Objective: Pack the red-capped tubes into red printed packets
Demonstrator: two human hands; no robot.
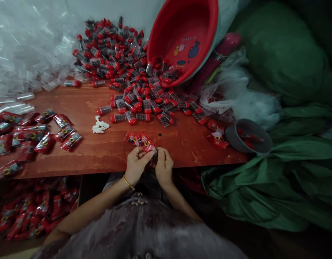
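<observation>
At the table's front edge, my left hand [137, 164] is closed, its thumb and fingers pinching a red printed packet [147, 143] with a yellow ring on it. My right hand [164, 166] is closed close beside it, gripping a small dark tube [155, 154] at the packet's near end. Fingers hide most of that tube. Another red printed packet [130, 137] lies flat just beyond my left fingers. Farther back, a large pile of small clear tubes with red caps and dark filling [130, 97] spreads over the table.
A red basin [209, 21] leans tilted behind the pile. Filled red packets [47, 142] lie at left, more in a box [36, 212] below. Clear plastic sleeves [25, 50], crumpled white bits [100, 125], a grey bowl [230, 135] and green cloth [298, 158] surround the work area.
</observation>
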